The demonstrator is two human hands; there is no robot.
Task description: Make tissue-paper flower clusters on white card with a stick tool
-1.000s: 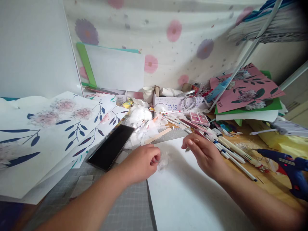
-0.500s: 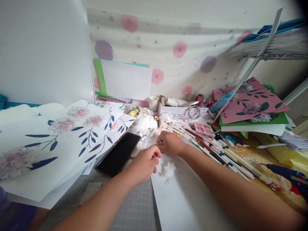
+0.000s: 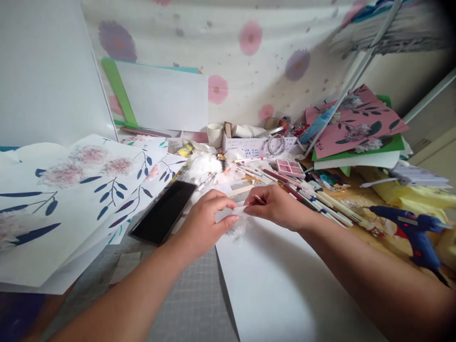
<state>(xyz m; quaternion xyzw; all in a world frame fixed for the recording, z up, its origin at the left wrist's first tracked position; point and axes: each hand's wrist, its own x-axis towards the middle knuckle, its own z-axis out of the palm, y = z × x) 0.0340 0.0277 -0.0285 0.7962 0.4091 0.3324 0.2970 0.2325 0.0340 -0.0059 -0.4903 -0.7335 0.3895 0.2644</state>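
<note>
A small thin white piece of tissue or paper point(image 3: 241, 208) stretches between my hands. My left hand point(image 3: 208, 221) is curled, its forefinger tip at the piece's left edge and its thumb just below. Pinched fingers of my right hand point(image 3: 276, 206) grip the other edge; a thin pale stick-like thing shows at them, too small to make out. Beneath the fingertips, a ruffled white tissue flower point(image 3: 238, 231) lies on a white sheet of paper point(image 3: 270, 280), partly hidden by the hands.
A black phone point(image 3: 164, 211) lies left of my hands. White fluffy material point(image 3: 204, 166) and several pens point(image 3: 335, 213) are scattered beyond and to the right. A blue glue gun point(image 3: 415, 228) rests at far right. Flower-decorated sheets point(image 3: 81, 204) cover the left; a paper cup point(image 3: 215, 135) stands behind.
The view has tilted down and shifted right. My hands have drawn back toward the tissue flower and now meet at a small white piece. The right hand is no longer reaching behind the left.
</note>
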